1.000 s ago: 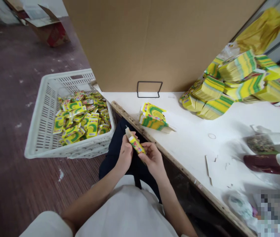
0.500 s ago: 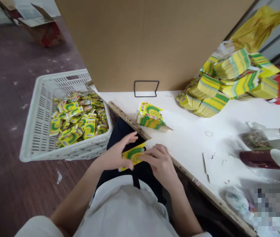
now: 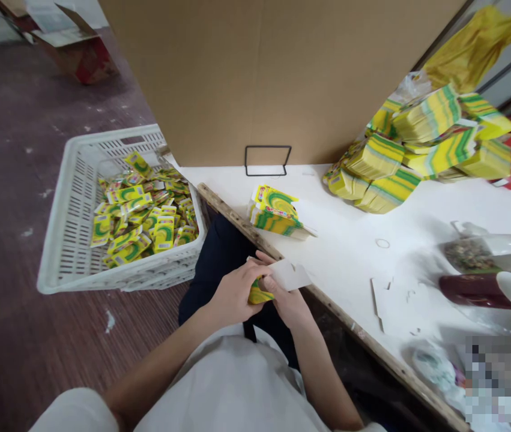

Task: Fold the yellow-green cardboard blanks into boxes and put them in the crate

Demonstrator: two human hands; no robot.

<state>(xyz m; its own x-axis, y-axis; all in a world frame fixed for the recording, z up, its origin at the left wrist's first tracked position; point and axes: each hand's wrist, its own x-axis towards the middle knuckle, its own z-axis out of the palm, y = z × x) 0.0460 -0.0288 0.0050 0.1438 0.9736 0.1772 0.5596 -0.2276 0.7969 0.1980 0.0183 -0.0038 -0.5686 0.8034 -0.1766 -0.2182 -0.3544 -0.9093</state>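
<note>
Both hands meet over my lap at the table's near edge. My left hand (image 3: 239, 292) is closed around a small yellow-green carton (image 3: 260, 294), whose printed side shows between my fingers. My right hand (image 3: 287, 302) grips the same spot, its thumb on top. A white cardboard piece (image 3: 292, 275), looking like the carton's unprinted inner side, sticks out to the right above my right hand. My fingers hide most of the carton. Just beyond, a stack of flat yellow-green cartons (image 3: 275, 211) stands on the white table (image 3: 340, 252).
Left of the table, a white plastic crate (image 3: 52, 264) holds many yellow packets (image 3: 142, 222). Carton bundles (image 3: 390, 156) are piled at the back right. A large cardboard sheet (image 3: 259, 78) rises behind a black wire stand (image 3: 268, 161). A maroon cup (image 3: 471, 289) lies at right.
My left hand has gone from spread fingers to a closed grip, and both hands have come together. White cardboard now shows. One more yellow packet lies at the back of the crate's heap.
</note>
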